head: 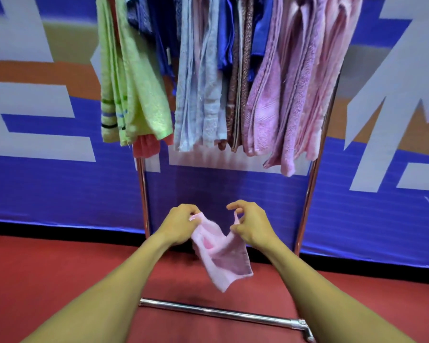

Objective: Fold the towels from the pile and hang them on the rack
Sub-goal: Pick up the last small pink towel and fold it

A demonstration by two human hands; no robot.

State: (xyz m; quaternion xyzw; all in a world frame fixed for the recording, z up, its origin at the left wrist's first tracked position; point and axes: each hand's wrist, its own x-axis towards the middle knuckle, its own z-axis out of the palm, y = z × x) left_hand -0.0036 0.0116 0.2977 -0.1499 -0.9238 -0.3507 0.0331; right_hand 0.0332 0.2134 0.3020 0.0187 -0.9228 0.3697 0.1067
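Both hands hold a small pink towel (221, 253) in front of the rack (312, 184). The left hand (181, 226) and right hand (252, 225) each have a pinching grip on an upper corner; its long axis hangs down toward the red floor (60, 268), slanting right.

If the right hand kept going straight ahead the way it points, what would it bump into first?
Probably the blue printed banner wall behind the chrome rack. The right hand, pinching the small pink towel, points between the rack's posts; depth is unclear.

Left hand (181, 226) and right hand (252, 225) each pinch a corner of a small pink towel (221, 258) before the rack (312, 174).
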